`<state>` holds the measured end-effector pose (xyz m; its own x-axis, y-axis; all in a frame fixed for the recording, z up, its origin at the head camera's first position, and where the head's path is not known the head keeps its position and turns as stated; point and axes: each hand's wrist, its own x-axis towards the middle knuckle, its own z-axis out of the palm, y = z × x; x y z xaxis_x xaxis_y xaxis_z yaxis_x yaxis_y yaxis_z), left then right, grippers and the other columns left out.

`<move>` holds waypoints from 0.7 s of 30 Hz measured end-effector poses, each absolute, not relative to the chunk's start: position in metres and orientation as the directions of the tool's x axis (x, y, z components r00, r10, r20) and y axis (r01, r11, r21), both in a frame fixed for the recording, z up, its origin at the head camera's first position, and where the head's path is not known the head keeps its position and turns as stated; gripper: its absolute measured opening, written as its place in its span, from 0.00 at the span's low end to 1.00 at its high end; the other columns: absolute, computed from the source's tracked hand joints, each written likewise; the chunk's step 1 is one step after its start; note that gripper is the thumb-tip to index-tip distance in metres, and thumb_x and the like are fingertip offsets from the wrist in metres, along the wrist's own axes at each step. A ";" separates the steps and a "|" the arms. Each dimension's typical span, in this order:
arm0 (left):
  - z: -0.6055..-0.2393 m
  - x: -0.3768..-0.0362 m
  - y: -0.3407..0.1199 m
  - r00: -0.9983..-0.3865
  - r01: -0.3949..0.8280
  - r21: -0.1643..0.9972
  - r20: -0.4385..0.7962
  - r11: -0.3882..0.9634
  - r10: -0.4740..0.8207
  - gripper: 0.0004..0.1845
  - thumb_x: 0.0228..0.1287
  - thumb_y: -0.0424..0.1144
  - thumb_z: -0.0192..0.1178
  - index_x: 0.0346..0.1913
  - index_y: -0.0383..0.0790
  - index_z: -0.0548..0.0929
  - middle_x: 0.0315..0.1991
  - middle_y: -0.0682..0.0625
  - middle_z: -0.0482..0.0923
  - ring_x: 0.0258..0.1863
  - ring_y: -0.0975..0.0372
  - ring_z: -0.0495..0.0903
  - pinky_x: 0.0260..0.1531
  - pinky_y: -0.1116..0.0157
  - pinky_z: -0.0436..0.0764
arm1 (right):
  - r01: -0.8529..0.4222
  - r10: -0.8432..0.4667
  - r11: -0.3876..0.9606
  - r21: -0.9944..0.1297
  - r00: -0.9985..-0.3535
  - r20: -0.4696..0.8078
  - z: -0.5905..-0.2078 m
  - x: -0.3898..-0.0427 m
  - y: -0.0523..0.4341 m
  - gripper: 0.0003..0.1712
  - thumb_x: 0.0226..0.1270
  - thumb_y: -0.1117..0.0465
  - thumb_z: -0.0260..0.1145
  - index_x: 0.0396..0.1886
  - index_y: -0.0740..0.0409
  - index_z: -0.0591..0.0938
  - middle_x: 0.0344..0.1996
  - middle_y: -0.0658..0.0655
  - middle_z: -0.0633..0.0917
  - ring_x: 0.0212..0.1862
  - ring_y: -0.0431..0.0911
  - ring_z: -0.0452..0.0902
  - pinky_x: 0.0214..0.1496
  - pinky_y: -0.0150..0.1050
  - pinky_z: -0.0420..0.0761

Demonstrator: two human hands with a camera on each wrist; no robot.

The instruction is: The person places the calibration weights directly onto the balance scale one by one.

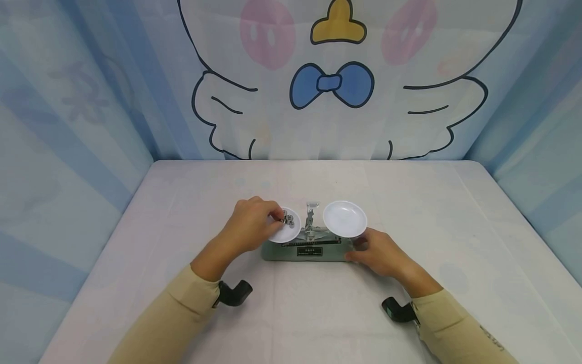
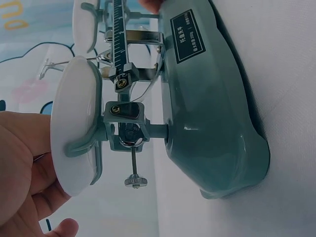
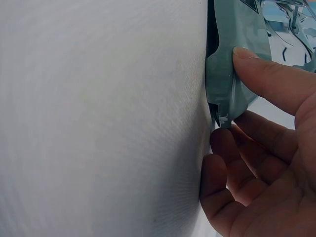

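A green balance scale (image 1: 325, 254) with two white pans stands on the table. Several small metal nuts (image 1: 288, 219) lie on its left pan (image 1: 291, 235). Over that pan my left hand (image 1: 251, 222) reaches in with curled fingers, pinching a small metal nut at the pile. In the left wrist view the pan (image 2: 74, 123) hides those fingertips. My right hand (image 1: 379, 251) grips the right end of the base, thumb (image 3: 266, 74) on the front face and fingers behind the end. The right pan (image 1: 344, 218) is bare and sits higher than the left one.
A pale cloth covers the table (image 1: 309, 313). Behind it hangs a curtain (image 1: 327, 131) with a cartoon print, and blue-white curtains close both sides. Black wrist cameras (image 1: 235, 293) stick out from the tan sleeves (image 1: 168, 318).
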<state>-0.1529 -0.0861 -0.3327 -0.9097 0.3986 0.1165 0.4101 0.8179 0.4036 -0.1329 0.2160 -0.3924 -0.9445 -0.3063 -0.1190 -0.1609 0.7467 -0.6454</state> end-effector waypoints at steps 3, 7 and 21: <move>-0.332 -0.152 -0.086 -0.911 0.408 0.405 0.119 0.818 0.395 0.06 0.63 0.38 0.70 0.41 0.43 0.88 0.38 0.53 0.86 0.41 0.58 0.77 0.54 0.51 0.71 | -0.163 -0.307 0.750 -0.640 -0.944 -0.119 -0.393 -0.133 0.216 0.35 0.59 0.57 0.75 0.60 0.72 0.75 0.50 0.67 0.83 0.53 0.62 0.80 0.56 0.60 0.77; -0.332 -0.152 -0.085 -0.912 0.405 0.410 0.122 0.818 0.391 0.06 0.63 0.38 0.70 0.41 0.43 0.89 0.38 0.53 0.86 0.41 0.57 0.77 0.54 0.50 0.71 | -0.169 -0.311 0.751 -0.639 -0.943 -0.116 -0.393 -0.133 0.216 0.34 0.59 0.57 0.75 0.60 0.72 0.75 0.50 0.67 0.83 0.53 0.62 0.80 0.56 0.60 0.77; -0.333 -0.151 -0.089 -0.919 0.394 0.397 0.154 0.829 0.364 0.05 0.63 0.39 0.70 0.40 0.43 0.88 0.37 0.54 0.86 0.41 0.57 0.77 0.49 0.51 0.71 | -0.158 -0.302 0.751 -0.640 -0.945 -0.121 -0.392 -0.133 0.216 0.34 0.58 0.57 0.76 0.59 0.72 0.76 0.49 0.67 0.84 0.54 0.62 0.80 0.56 0.60 0.77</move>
